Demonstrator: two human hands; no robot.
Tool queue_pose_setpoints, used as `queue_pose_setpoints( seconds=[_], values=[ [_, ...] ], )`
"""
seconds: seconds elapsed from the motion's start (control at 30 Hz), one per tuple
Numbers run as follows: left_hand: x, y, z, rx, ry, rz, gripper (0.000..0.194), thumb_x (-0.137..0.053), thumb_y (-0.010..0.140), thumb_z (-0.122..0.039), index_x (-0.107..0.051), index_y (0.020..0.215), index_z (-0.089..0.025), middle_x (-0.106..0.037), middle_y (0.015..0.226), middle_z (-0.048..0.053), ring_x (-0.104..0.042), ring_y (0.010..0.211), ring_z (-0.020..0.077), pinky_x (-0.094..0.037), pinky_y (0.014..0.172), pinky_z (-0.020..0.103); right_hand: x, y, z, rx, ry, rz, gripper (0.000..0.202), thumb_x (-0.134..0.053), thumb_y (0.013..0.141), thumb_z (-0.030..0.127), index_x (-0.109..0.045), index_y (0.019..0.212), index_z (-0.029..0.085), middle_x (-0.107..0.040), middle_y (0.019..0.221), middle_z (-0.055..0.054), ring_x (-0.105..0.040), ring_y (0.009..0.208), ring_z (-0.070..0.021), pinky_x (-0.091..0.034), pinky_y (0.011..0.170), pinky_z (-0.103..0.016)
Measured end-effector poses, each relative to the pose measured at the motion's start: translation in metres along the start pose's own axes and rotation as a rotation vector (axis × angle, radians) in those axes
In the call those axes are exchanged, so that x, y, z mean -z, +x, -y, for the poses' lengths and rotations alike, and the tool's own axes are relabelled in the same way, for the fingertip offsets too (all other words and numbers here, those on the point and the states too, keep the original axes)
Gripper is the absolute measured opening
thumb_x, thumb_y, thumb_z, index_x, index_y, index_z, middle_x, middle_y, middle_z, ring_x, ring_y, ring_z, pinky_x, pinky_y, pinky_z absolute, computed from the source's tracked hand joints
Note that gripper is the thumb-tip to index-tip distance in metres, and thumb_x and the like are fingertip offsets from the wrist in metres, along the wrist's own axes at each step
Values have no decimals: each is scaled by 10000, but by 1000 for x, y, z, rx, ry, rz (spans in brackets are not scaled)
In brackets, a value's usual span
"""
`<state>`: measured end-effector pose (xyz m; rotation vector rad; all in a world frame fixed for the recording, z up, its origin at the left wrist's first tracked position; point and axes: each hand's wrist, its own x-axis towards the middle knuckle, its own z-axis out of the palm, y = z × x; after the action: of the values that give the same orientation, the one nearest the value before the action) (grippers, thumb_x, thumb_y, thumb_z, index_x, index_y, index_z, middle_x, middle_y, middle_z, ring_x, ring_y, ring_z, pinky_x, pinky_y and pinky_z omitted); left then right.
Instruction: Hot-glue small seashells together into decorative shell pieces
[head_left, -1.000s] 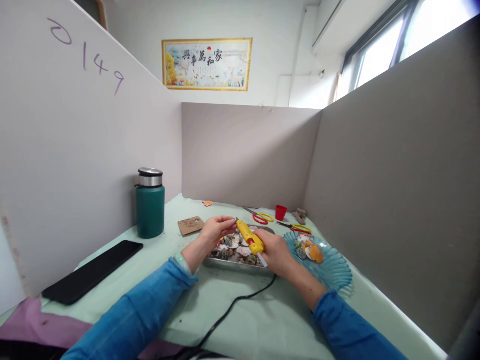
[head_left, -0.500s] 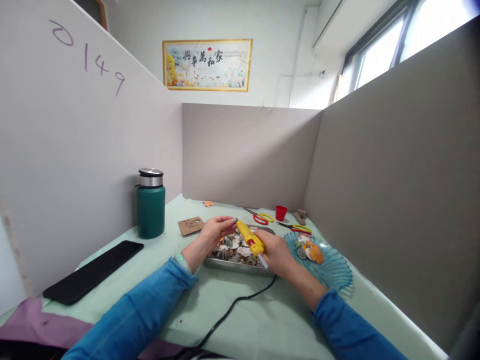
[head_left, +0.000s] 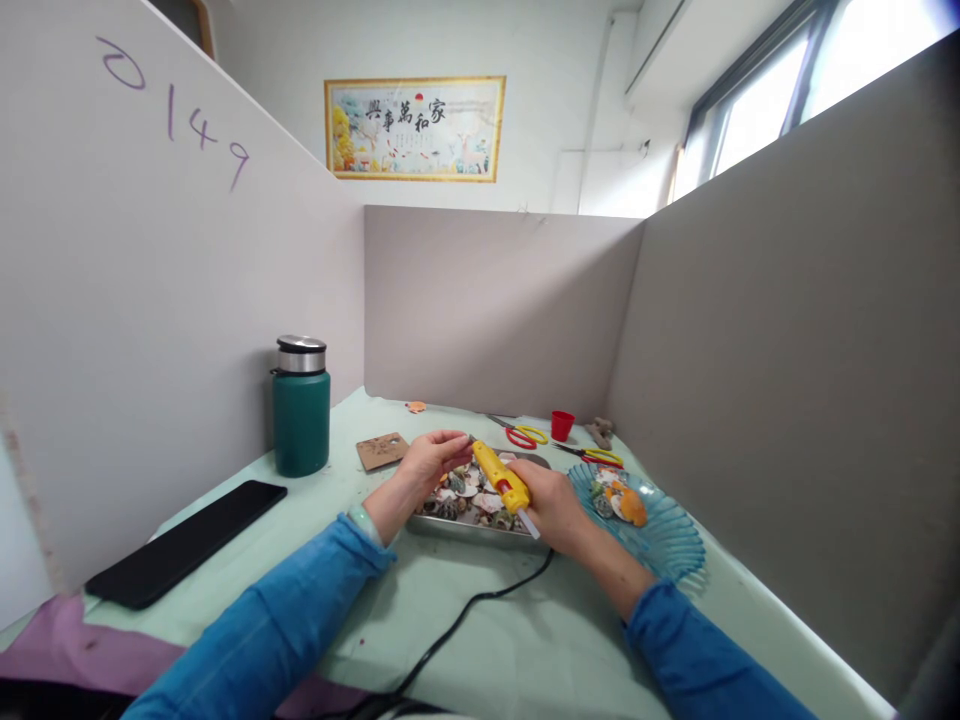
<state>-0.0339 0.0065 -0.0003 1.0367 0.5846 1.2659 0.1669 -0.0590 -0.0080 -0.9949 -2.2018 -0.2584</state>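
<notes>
My right hand (head_left: pixel 551 500) is wrapped round a yellow glue gun (head_left: pixel 497 475), its nozzle pointing up and left, with a whitish glue stick at its rear. At the nozzle tip, the fingers of my left hand (head_left: pixel 431 465) are pinched together; whatever they hold is too small to make out. Both hands are above a metal tray (head_left: pixel 469 530) of many shells (head_left: pixel 469 492). On the right, a blue glass plate (head_left: pixel 671 545) bears a small group of shells with an orange one (head_left: pixel 632 508).
A brown card (head_left: pixel 381 451), two pairs of scissors (head_left: pixel 525 436) (head_left: pixel 600 458), a red cup (head_left: pixel 562 426) and a driftwood-like piece (head_left: pixel 601 432) lie behind. Left are a green bottle (head_left: pixel 301 425) and black phone-like slab (head_left: pixel 187 543). A black cord (head_left: pixel 465 612) crosses the front.
</notes>
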Motion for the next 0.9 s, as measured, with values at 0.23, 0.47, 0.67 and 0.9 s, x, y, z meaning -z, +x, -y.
queue_pose_setpoints(
  seconds=[0.23, 0.47, 0.67, 0.9],
  values=[
    [0, 0, 1, -15, -5, 4, 235, -764, 596, -145, -616, 769, -88, -674, 761, 84, -656, 734, 169, -513, 799, 301, -1, -1, -1, 6, 15, 4, 158, -514, 804, 257, -543, 946, 192, -609, 837, -45, -551, 712, -160, -384, 633, -241],
    [-2, -1, -2, -23, -19, -4, 238, -765, 591, -139, -603, 759, -89, -677, 778, 96, -656, 746, 175, -498, 831, 321, -1, -1, -1, 2, 10, -10, 142, -493, 782, 194, -534, 917, 193, -594, 803, -37, -530, 686, -155, -370, 613, -233],
    [-2, -2, -2, -31, -8, -4, 245, -770, 582, -148, -605, 752, -87, -679, 773, 96, -657, 744, 175, -498, 828, 316, -1, 0, -2, 9, 3, -10, 82, -485, 775, 169, -507, 852, 189, -563, 762, -23, -495, 647, -141, -348, 591, -229],
    [-1, 0, 1, -32, -10, 1, 261, -786, 554, -158, -614, 737, -89, -672, 726, 73, -655, 698, 165, -516, 770, 296, 1, 0, 1, 17, 24, 7, 121, -492, 787, 184, -514, 906, 189, -579, 802, -31, -507, 671, -143, -354, 608, -229]
  ],
)
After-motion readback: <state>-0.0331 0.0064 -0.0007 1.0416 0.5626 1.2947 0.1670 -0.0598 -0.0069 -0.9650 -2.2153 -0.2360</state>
